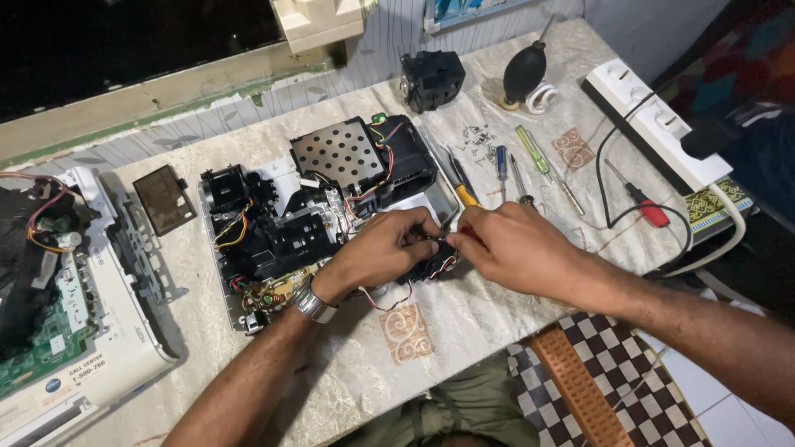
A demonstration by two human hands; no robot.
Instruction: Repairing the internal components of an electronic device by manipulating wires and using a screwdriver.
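1. At the centre of the frame, we are bending over an opened device point(323, 211) lying on a marbled tablecloth point(464, 314), its black inner parts and perforated metal plate exposed.
2. Our left hand point(383, 248) is curling its fingers closed around a small black part point(437, 258) at the device's lower right corner; the part is sitting just under the fingertips, with red and white wires point(389, 300) trailing below it.
3. Our right hand point(517, 244) is meeting the left from the right side, fingers pinched together on something red and slim point(472, 235); we cannot tell what it is, as the fingers are hiding most of it.
4. The black part is lying between both hands, touching both.
5. Above the hands, several screwdrivers point(530, 161) are resting on the cloth, with a black rubber air blower point(523, 73) in the upper centre right.
6. A white power strip point(654, 124) is lying at the upper right, and a second opened white device point(74, 314) at the left edge.
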